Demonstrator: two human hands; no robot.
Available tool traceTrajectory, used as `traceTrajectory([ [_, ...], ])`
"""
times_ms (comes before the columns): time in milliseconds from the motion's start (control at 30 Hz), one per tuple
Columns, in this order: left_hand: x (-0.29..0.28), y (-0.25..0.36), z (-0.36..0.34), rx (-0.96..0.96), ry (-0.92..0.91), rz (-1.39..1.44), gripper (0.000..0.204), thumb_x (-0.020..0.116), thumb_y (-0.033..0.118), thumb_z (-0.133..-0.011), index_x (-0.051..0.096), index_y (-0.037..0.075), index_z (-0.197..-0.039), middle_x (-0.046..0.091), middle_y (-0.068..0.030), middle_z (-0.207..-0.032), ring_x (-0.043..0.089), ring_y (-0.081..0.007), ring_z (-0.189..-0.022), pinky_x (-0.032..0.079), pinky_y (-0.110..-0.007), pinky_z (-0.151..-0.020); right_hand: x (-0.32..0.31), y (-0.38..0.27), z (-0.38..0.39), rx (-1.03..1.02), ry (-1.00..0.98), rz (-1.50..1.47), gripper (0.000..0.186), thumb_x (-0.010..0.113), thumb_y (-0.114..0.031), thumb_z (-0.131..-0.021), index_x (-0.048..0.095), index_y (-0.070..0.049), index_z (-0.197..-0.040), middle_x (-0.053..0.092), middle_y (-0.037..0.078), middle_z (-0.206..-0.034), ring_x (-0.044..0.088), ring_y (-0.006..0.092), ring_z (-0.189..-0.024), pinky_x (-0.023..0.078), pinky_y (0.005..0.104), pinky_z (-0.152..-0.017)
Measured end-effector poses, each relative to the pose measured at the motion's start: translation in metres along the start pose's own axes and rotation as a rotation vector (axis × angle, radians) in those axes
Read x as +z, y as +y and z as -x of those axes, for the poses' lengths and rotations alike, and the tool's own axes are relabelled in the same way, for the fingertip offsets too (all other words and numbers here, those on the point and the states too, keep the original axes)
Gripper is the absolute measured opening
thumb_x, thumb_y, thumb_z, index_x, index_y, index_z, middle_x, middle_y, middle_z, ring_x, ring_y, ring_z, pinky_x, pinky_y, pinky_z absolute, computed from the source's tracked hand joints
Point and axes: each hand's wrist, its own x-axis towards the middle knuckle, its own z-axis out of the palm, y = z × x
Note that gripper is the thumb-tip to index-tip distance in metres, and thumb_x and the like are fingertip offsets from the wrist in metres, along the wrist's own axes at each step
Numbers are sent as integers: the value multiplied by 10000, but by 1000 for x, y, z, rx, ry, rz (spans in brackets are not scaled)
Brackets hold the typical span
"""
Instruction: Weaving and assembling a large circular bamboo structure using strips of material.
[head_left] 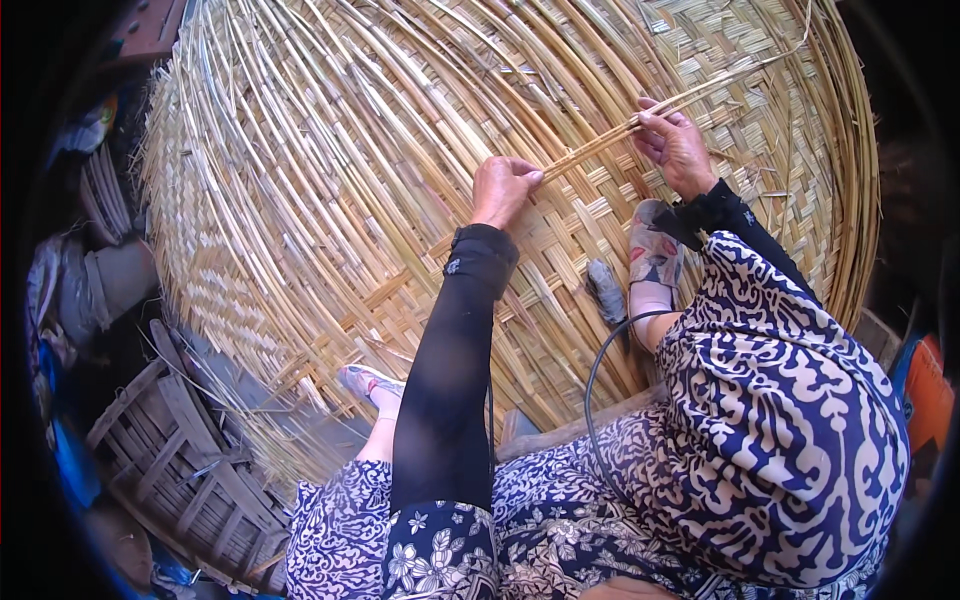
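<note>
Over matting (577, 232), left hand (503, 191) (twelve o'clock) and right hand (682, 154) (two) pinch strips (590, 151), probably light, springy, best gripped wide.

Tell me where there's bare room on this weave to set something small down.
Likeliest is the weave between the left hand, right shoe and grey object, below the held strips. Another patch lies between the right hand and right rim, partly littered. Long canes crowd the upper left.

Dressed in Patterns

Wearing navy-and-cream scroll-patterned cloth trousers (780, 430); beside these, a white-flowered navy sleeve (440, 555); beyond them, fitted black sleeves (440, 420) with pale cuff marks (453, 266), and grey-and-red patterned shoes (655, 245); against the trousers, a black cable (588, 388).
</note>
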Motion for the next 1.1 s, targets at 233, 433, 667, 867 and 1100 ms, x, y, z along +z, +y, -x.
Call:
traceTrajectory([
  [233,-7,4,2,13,6,77,109,673,128,-607,632,53,-676,593,-94,-591,580,-185,-592,453,-286,-582,-2,17,-12,-166,58,175,187,575,-109,-755,551,-80,-938,584,-7,-766,558,85,-654,459,220,-590],
  [433,-14,16,14,290,-9,-197,83,627,125,-660,602,47,-670,585,-92,-589,576,-214,-569,449,-312,-546,15,7,-7,-178,18,-72,161,496,-179,-822,505,-53,-921,579,70,-879,571,159,-801,494,271,-656],
  [667,-16,9,24,463,77,-250,92,606,182,-693,648,104,-718,598,-59,-601,570,-184,-542,448,-304,-492,48,-22,-6,-173,-36,-209,226,425,-216,-858,464,-26,-973,570,85,-861,574,168,-783,480,247,-641],
  [867,-2,7,43,349,449,-316,155,581,190,-747,556,110,-616,534,-25,-506,476,-104,-439,402,-280,-403,120,-48,-5,-734,-720,501,277,439,-257,-855,529,-52,-1018,490,-20,-676,450,33,-592,376,153,-532],
  [1100,-15,-17,35,-91,504,630,128,524,120,-781,589,32,-713,597,-26,-645,424,-29,-471,339,-191,-427,112,9,-19,-410,-611,1194,188,536,-195,-780,558,-9,-792,586,90,-693,569,152,-619,453,277,-540],
])
